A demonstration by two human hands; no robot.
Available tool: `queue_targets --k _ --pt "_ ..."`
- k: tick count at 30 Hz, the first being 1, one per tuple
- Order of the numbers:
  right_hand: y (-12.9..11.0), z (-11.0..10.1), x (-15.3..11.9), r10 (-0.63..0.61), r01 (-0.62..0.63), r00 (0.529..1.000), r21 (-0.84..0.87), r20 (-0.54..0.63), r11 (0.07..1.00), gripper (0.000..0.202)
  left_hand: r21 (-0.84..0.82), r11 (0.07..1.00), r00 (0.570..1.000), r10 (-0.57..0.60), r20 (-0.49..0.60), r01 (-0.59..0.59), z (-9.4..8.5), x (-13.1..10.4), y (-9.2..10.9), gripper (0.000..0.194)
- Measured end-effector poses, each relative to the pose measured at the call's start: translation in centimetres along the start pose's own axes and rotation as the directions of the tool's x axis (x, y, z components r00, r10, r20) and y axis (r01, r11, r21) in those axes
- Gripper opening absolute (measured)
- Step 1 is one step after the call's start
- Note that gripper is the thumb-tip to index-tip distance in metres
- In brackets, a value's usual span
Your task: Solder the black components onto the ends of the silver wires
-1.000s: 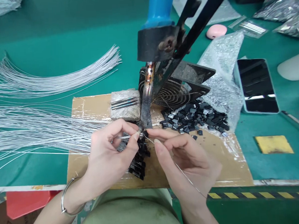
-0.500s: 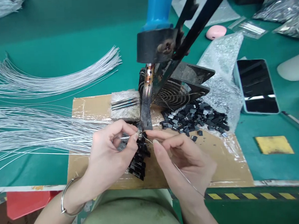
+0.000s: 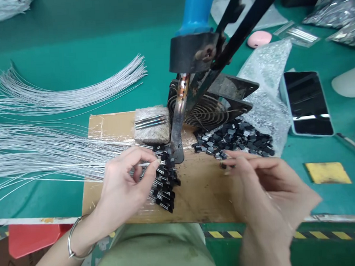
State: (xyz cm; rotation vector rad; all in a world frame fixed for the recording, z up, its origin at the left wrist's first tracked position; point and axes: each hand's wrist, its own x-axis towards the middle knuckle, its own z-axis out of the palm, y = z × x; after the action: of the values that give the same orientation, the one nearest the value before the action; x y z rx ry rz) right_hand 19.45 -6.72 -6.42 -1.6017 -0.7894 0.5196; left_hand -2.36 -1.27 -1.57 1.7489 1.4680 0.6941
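Observation:
My left hand pinches the end of a thin white wire between thumb and forefinger, just left of the soldering iron tip. Beneath it, a bundle of white wires ends in a row of black connectors on the cardboard. At the near edge of a pile of loose black connectors is my right hand, its fingers curled and blurred. A thin strand of solder wire shows faintly along that hand; a dark bit at its fingertips is unclear. The blue-handled soldering iron points down between the hands.
A black fan stands behind the iron. Beside it is a wrapped block with metal rods on top. Another wire bundle lies at the back left. On the right are a phone, a yellow sponge and bubble wrap.
My right hand has moved right, from beside the iron tip to the loose connectors. My left hand has shifted slightly left and away from the tip, still pinching a wire.

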Motion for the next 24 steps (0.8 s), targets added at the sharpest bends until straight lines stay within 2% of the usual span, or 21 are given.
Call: queue_targets --k 2,6,9,10,12,15,17,20,24 --pt "1.2 -0.9 0.9 0.043 -0.053 0.993 -0.088 -0.107 0.995 0.028 0.061 0.995 0.996 0.086 -0.033 -0.084 0.0 -0.4 -0.4 0.011" --pt "2.5 -1.1 1.4 0.058 -0.061 0.991 -0.017 -0.119 0.998 0.032 0.211 0.947 0.96 0.266 -0.091 -0.242 -0.3 -1.2 -1.2 0.015" --pt "2.5 -0.6 1.3 0.033 -0.028 0.987 0.036 -0.16 0.999 0.028 0.342 0.898 0.927 0.344 -0.152 -0.277 -1.8 -0.2 -2.2 0.016" --pt "2.5 -0.5 1.3 0.033 -0.026 0.984 0.043 -0.175 0.999 0.027 0.411 0.872 0.912 0.366 -0.186 -0.266 -2.6 0.7 -2.8 0.016" --pt "2.5 -0.4 1.4 0.044 -0.032 0.982 0.065 -0.182 0.997 0.026 0.545 0.803 0.9 0.395 -0.183 -0.241 -4.3 3.4 -4.4 0.014" --pt "2.7 -0.5 1.6 0.051 -0.037 0.984 0.084 -0.171 0.996 0.03 0.695 0.681 0.929 0.366 -0.049 -0.232 -6.5 8.7 -7.3 0.023" --pt "2.9 -0.6 1.7 0.053 -0.041 0.984 0.074 -0.169 0.996 0.031 0.749 0.611 0.938 0.344 0.041 -0.257 -7.3 12.0 -9.0 0.028" --pt "3.1 -0.6 1.7 0.052 -0.041 0.986 0.072 -0.16 0.997 0.033 0.744 0.583 0.929 0.344 0.139 -0.327 -7.3 15.3 -10.1 0.031" --pt "3.2 -0.6 1.6 0.054 -0.045 0.988 0.063 -0.148 0.997 0.037 0.738 0.574 0.922 0.342 0.179 -0.356 -6.0 16.4 -9.3 0.025"
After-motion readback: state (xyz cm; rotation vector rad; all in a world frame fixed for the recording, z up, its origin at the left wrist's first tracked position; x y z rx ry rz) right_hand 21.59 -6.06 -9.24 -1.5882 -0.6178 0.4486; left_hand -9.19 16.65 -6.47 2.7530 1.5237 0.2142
